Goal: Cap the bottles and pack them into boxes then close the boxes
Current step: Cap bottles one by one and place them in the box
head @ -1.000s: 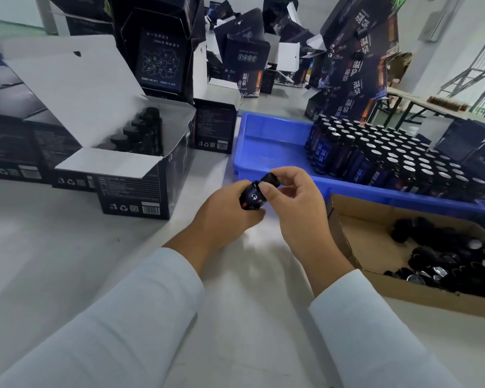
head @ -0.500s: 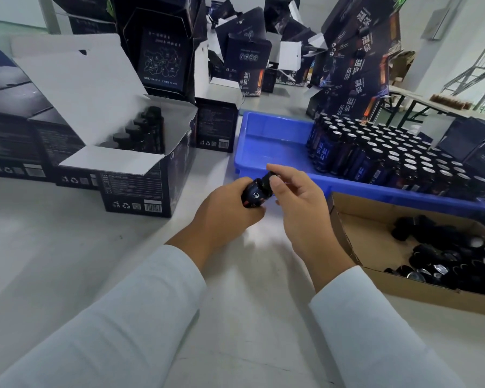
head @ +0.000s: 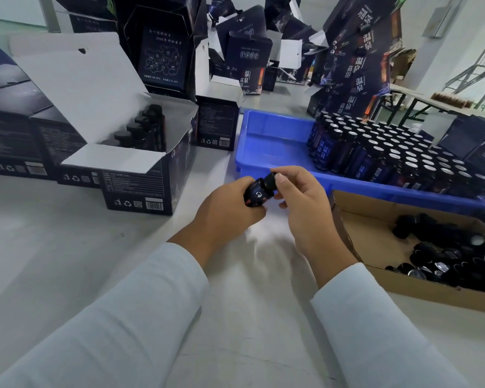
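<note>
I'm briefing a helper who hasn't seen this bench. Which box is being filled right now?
Start at the blue tray of bottles, then look left across the white table. The open box stands there: its white lid is raised and black-capped bottles show inside, while the dark boxes beside it are closed.

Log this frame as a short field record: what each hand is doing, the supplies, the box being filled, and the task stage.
left hand: left hand grips small dark labelled bottle
right hand: right hand pinches black screw cap on the bottle's neck
bottle supply: blue plastic tray, rows of uncapped bottles at its right
cap supply: brown cardboard box of loose black caps
packing box: open dark carton, capped bottles inside
stage: capping; carton not closed
</note>
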